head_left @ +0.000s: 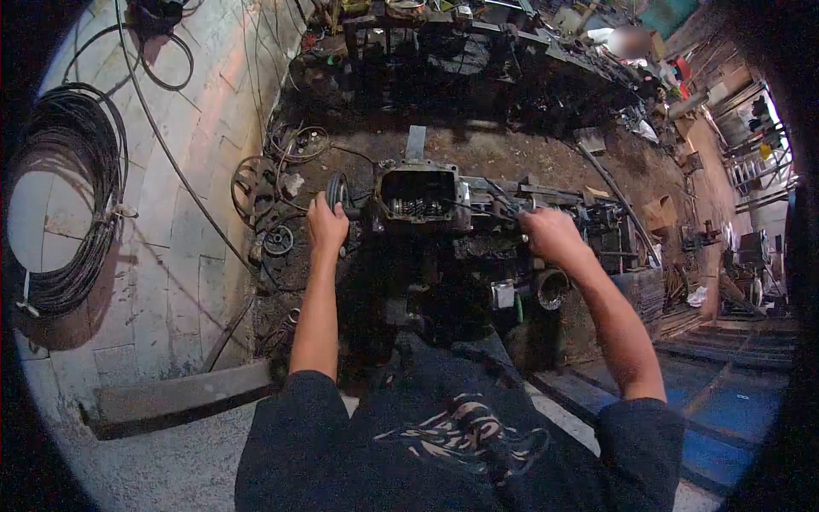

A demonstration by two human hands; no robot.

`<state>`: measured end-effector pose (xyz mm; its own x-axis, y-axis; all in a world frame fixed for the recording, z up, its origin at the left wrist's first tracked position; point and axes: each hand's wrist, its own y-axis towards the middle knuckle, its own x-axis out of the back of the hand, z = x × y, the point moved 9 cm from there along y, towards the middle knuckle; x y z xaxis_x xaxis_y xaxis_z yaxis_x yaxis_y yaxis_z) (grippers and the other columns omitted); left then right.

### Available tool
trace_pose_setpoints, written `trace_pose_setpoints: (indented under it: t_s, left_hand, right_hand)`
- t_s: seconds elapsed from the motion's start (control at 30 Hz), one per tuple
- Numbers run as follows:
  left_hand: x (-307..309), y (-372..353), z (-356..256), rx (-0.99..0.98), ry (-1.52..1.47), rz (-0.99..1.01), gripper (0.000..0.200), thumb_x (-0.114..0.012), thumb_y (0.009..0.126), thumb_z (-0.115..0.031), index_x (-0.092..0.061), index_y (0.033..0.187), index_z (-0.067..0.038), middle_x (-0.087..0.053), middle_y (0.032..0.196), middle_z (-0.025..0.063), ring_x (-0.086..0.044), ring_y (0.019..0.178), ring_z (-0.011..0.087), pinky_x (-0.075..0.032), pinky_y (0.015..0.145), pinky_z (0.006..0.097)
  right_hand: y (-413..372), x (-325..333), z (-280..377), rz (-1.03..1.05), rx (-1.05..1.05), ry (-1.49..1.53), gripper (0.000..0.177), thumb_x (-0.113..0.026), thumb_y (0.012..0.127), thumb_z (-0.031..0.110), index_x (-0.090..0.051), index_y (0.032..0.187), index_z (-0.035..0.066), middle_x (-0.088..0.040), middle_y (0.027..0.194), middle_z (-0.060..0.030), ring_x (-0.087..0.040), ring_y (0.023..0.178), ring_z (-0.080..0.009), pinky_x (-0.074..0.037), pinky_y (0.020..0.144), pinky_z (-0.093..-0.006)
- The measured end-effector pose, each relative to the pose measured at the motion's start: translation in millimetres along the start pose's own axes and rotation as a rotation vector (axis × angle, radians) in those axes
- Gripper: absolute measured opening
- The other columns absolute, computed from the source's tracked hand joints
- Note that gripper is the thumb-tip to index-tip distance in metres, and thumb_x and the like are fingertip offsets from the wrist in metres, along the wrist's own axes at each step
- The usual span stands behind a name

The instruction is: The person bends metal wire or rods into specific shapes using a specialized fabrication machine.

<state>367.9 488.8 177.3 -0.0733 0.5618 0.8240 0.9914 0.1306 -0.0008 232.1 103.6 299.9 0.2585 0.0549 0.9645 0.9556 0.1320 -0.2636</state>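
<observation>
In front of me stands a machine with an open metal gear housing, and toothed gears show inside it. My left hand is closed at the lower rim of a dark wheel, to the left of the housing. To the right of the housing, my right hand is curled into a grip over the dark machine parts. What lies inside those fingers is hidden. A flat metal strip sticks out behind the housing.
A coil of black cable hangs on the pale wall at left. Several belts and a spoked pulley lie beside the machine. Behind it runs a cluttered workbench. A long bar slants at right, and a person is at far right.
</observation>
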Motion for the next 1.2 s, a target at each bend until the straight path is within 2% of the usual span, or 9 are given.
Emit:
trace_pose_setpoints:
  t_s: [0.1,0.2,0.43,0.6,0.77,0.97,1.03,1.1,1.2]
  left_hand:
    - [3,4,-5,-0.003,0.032,-0.024,0.044,-0.058,0.088,-0.016,-0.047,0.127,0.001,-0.053,0.12,0.0242,-0.051,0.112,0.0419,-0.043,0.093,0.0483]
    - [2,3,-2,0.009,0.017,0.013,0.045,-0.059,0.088,-0.016,-0.047,0.127,0.001,-0.052,0.121,0.0243,-0.051,0.113,0.0418,-0.043,0.093,0.0487]
    - [1,15,-2,0.008,0.046,0.002,0.041,-0.064,0.084,-0.017,-0.052,0.117,0.003,-0.056,0.116,0.0236,-0.055,0.107,0.0404,-0.044,0.09,0.049]
    - [0,19,-1,0.098,0.088,0.059,0.034,-0.066,0.083,-0.018,-0.057,0.107,0.004,-0.059,0.11,0.0229,-0.057,0.104,0.04,-0.045,0.088,0.0484]
    - [7,-4,1,0.072,0.128,-0.147,0.03,-0.064,0.083,-0.019,-0.059,0.101,0.004,-0.06,0.106,0.023,-0.058,0.098,0.0422,-0.045,0.086,0.05]
    - [-5,10,-4,0.054,0.204,-0.048,0.024,-0.06,0.087,-0.017,-0.062,0.097,0.005,-0.06,0.102,0.0224,-0.058,0.096,0.0414,-0.045,0.085,0.0499]
    - [-2,6,-9,-0.006,0.184,-0.134,0.027,-0.06,0.088,-0.018,-0.061,0.097,0.007,-0.059,0.096,0.0228,-0.059,0.089,0.0415,-0.046,0.079,0.05]
    - [1,-15,-6,-0.041,0.162,-0.198,0.028,-0.059,0.088,-0.018,-0.06,0.098,0.008,-0.058,0.094,0.0229,-0.058,0.086,0.0413,-0.046,0.076,0.0506]
    - [4,-39,-3,-0.12,0.142,-0.357,0.029,-0.058,0.09,-0.019,-0.06,0.1,0.009,-0.056,0.093,0.0231,-0.058,0.082,0.0412,-0.045,0.07,0.0517]
  right_hand:
    - [22,29,-1,0.0,0.039,-0.178,0.014,-0.058,0.075,0.011,-0.068,0.085,0.007,-0.066,0.08,-0.0167,-0.067,0.08,-0.0333,-0.053,0.068,-0.0457]
    - [41,50,0,-0.042,0.092,-0.302,0.011,-0.059,0.074,0.012,-0.069,0.077,0.008,-0.067,0.081,-0.0164,-0.067,0.08,-0.0321,-0.053,0.069,-0.0446]
    - [76,78,32,-0.011,0.259,-0.375,0.011,-0.061,0.071,0.015,-0.068,0.072,0.006,-0.066,0.078,-0.0152,-0.066,0.077,-0.0314,-0.053,0.067,-0.0412]
    - [89,75,5,0.055,0.193,-0.417,0.012,-0.061,0.07,0.016,-0.07,0.074,0.009,-0.068,0.078,-0.013,-0.068,0.078,-0.0308,-0.055,0.066,-0.0412]
    - [91,66,-29,0.038,0.126,-0.373,0.012,-0.061,0.069,0.017,-0.07,0.072,0.01,-0.068,0.077,-0.0126,-0.068,0.076,-0.03,-0.056,0.063,-0.0405]
    - [99,60,-37,0.072,0.13,-0.427,0.011,-0.063,0.069,0.02,-0.07,0.069,0.012,-0.068,0.075,-0.0109,-0.068,0.074,-0.0293,-0.055,0.061,-0.0406]
    - [100,57,-39,0.071,0.128,-0.446,0.012,-0.063,0.07,0.022,-0.07,0.068,0.013,-0.068,0.074,-0.0106,-0.068,0.073,-0.0278,-0.054,0.06,-0.0391]
    - [99,58,-39,-0.064,0.213,-0.434,0.013,-0.062,0.07,0.024,-0.069,0.066,0.014,-0.068,0.073,-0.0099,-0.068,0.072,-0.0259,-0.054,0.057,-0.0371]
    - [110,54,-47,-0.042,0.171,-0.441,0.012,-0.061,0.07,0.023,-0.068,0.064,0.015,-0.068,0.073,-0.0092,-0.068,0.071,-0.0248,-0.054,0.057,-0.0362]
